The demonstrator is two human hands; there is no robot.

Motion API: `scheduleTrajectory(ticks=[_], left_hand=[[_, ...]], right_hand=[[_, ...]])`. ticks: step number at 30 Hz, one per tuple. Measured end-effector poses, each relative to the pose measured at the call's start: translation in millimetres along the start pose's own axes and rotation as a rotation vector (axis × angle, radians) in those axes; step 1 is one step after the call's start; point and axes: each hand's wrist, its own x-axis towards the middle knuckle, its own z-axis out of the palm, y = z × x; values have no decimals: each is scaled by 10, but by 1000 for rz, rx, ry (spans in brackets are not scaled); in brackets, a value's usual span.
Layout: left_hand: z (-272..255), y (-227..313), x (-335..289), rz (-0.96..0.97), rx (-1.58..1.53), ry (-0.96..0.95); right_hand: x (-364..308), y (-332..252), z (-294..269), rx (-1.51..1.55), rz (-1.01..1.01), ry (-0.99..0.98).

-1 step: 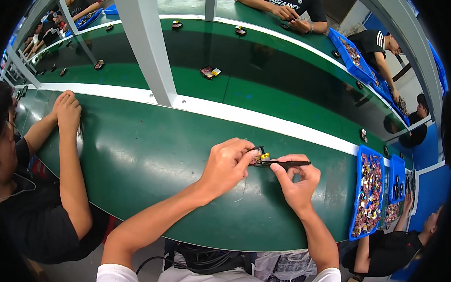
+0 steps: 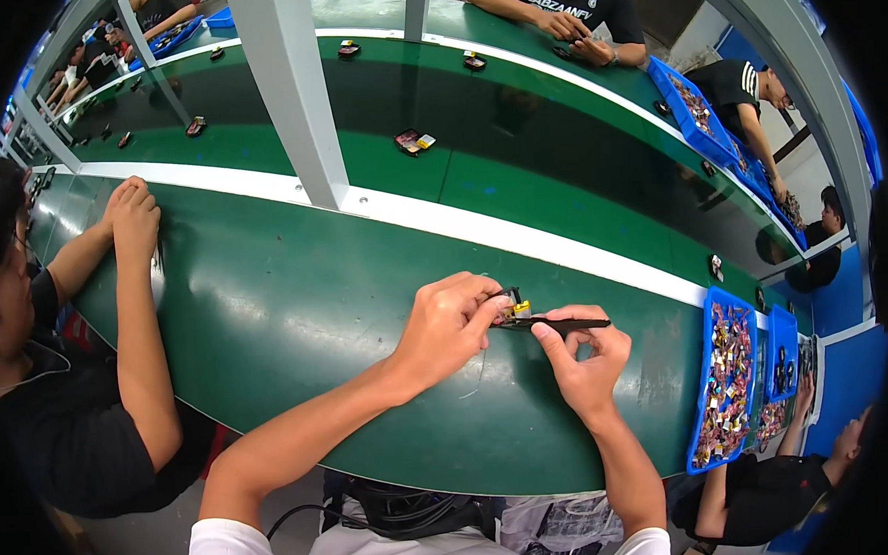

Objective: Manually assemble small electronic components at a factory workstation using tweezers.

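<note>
Above the green bench, my left hand (image 2: 452,316) pinches a small black-cased electronic unit (image 2: 509,299) with a yellow part (image 2: 522,309) showing inside it. My left fingers cover much of that unit. Between the thumb and fingers of my right hand (image 2: 589,356) are slim black tweezers (image 2: 581,324), held nearly level. Their thin end reaches left to the unit's lower edge; whether it touches anything inside cannot be made out.
A blue tray (image 2: 704,405) full of small wired parts stands right of my right hand, beside a smaller blue tray (image 2: 782,334). Beyond the bench's white rail (image 2: 442,219), similar units (image 2: 415,141) lie on a green conveyor belt. A grey post (image 2: 296,97) rises ahead. Co-workers sit left, right and across.
</note>
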Motion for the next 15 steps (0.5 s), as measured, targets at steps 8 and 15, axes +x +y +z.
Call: scheduleTrajectory(ticks=[8, 15], left_hand=[[21, -69, -15, 254, 130, 48], [38, -63, -10, 404, 215, 109]], right_hand=[[45, -69, -72, 256, 289, -28], [84, -94, -102, 444, 532, -40]])
